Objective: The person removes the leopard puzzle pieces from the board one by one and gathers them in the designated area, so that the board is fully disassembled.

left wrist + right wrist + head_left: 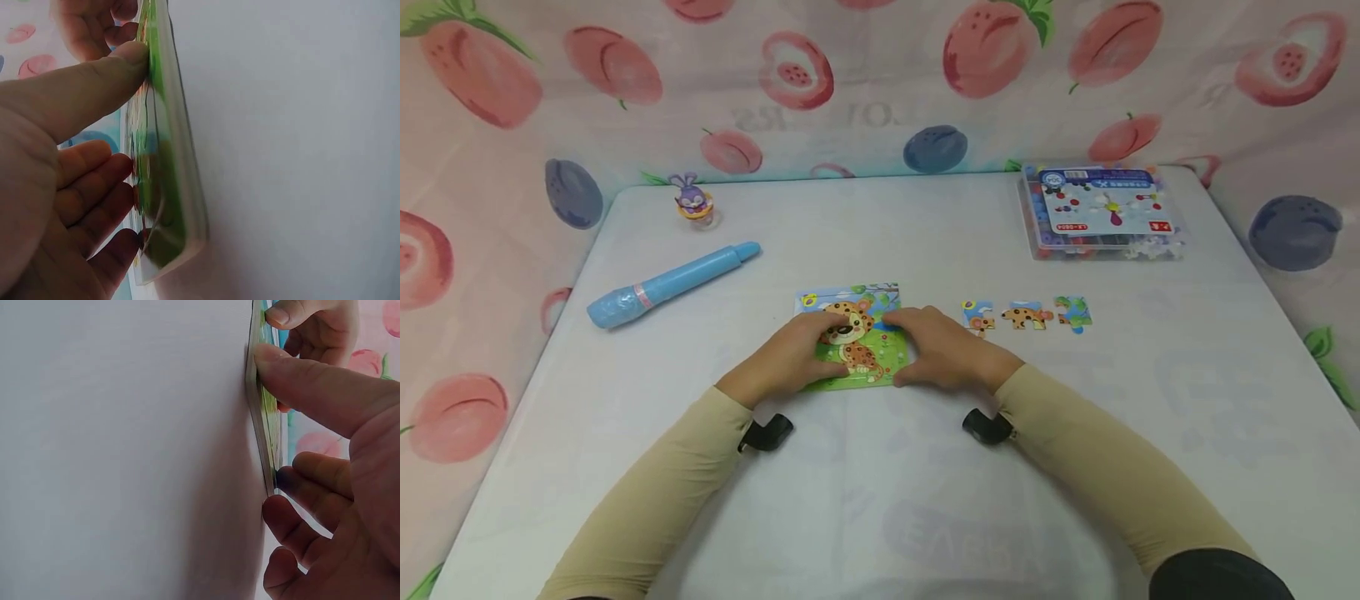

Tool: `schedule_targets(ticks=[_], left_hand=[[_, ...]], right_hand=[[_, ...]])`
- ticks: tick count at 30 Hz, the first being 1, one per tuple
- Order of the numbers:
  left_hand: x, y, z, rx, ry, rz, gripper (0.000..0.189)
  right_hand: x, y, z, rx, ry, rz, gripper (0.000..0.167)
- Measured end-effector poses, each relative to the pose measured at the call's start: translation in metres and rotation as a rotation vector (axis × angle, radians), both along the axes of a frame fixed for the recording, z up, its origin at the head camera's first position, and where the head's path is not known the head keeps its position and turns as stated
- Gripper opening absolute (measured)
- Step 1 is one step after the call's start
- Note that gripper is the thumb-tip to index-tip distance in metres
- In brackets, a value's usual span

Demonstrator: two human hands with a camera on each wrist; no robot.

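Observation:
A jigsaw puzzle (871, 367) with a cartoon leopard on green grass and blue sky lies flat on the white table. My left hand (790, 354) rests over its left side, the thumb on the near part of the picture and the fingertips further up. At the right side is my right hand (943, 346), its thumb on the near edge and its fingers spread along the side. Both wrist views show the puzzle's pale thick edge (187, 169) and the thumbs touching its face. Three loose puzzle pieces, including a leopard-spotted piece (1028, 316), lie in a row to the right.
A blue stick-shaped object (677, 283) lies at the left, below a small purple rabbit figure (691, 200). A clear plastic box (1101, 212) with colourful contents stands at the back right. Fruit-print cloth (865, 83) hangs behind the table (865, 500).

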State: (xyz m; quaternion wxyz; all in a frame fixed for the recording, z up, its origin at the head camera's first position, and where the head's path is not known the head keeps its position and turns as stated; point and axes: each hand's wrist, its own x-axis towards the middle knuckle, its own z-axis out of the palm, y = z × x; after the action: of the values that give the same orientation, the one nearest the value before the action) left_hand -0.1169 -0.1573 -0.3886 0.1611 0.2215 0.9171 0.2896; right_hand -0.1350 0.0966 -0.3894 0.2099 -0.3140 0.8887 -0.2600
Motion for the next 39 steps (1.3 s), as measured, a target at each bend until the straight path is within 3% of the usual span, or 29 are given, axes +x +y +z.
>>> schedule_targets(ticks=[4, 12, 27, 39], left_hand=[[-0.001, -0.003, -0.001, -0.001, 0.003, 0.006, 0.068], [-0.002, -0.004, -0.003, -0.002, 0.001, 0.012, 0.068], [-0.004, -0.002, -0.001, -0.013, -0.026, 0.038, 0.067], [-0.004, -0.002, 0.000, -0.023, -0.019, 0.031, 0.068]], right_hand=[[-0.004, -0.005, -0.001, 0.017, -0.020, -0.008, 0.088], [-0.009, -0.007, 0.002, 0.015, -0.023, -0.046, 0.075], [-0.014, -0.014, 0.008, 0.018, -0.065, -0.049, 0.078], [-0.014, -0.021, 0.004, 0.030, -0.055, -0.044, 0.079]])
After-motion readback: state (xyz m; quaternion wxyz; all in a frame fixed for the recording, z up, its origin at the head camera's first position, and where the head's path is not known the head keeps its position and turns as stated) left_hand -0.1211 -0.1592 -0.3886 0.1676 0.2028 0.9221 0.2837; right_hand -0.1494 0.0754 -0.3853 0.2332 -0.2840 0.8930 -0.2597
